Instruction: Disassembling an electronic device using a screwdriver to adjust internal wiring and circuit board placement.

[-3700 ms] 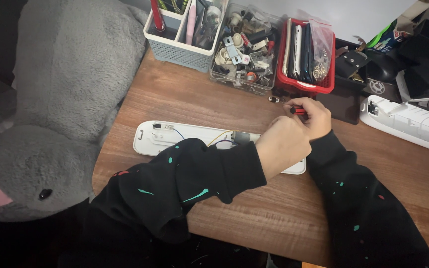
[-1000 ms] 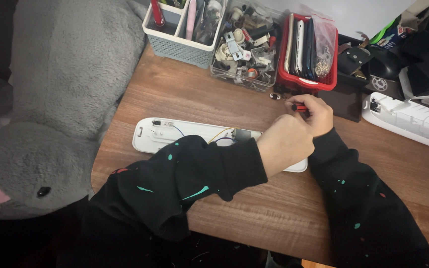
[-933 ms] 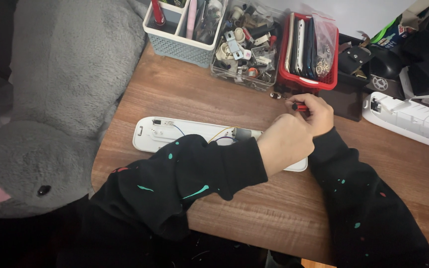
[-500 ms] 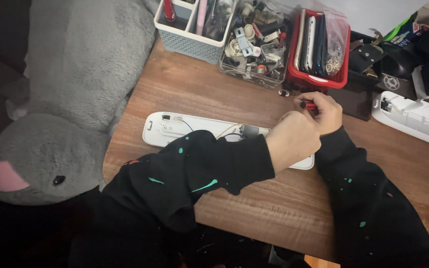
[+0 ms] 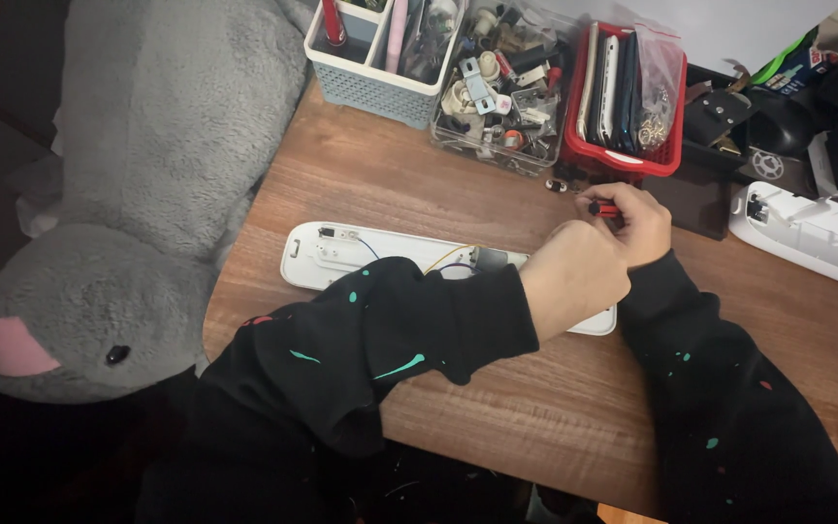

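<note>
A long white opened device casing point(image 5: 341, 254) with thin wires inside lies on the wooden table point(image 5: 497, 398). My left hand point(image 5: 579, 277) rests over its right end, fingers curled and hidden from view. Just beyond it, my right hand point(image 5: 637, 221) is closed on a small red-handled tool point(image 5: 601, 208) with a dark tip pointing left. Both arms wear black sleeves with coloured paint flecks.
A grey plush toy point(image 5: 118, 243) lies off the table's left edge. At the back stand a pale blue organiser basket point(image 5: 370, 82), a clear box of small parts point(image 5: 497, 92) and a red tray point(image 5: 623, 107). A second white casing point(image 5: 817, 238) lies far right among dark items.
The view has shifted a little, so everything sits lower and further right in the frame. Both hands stay together over the casing's right end, holding the red tool.
</note>
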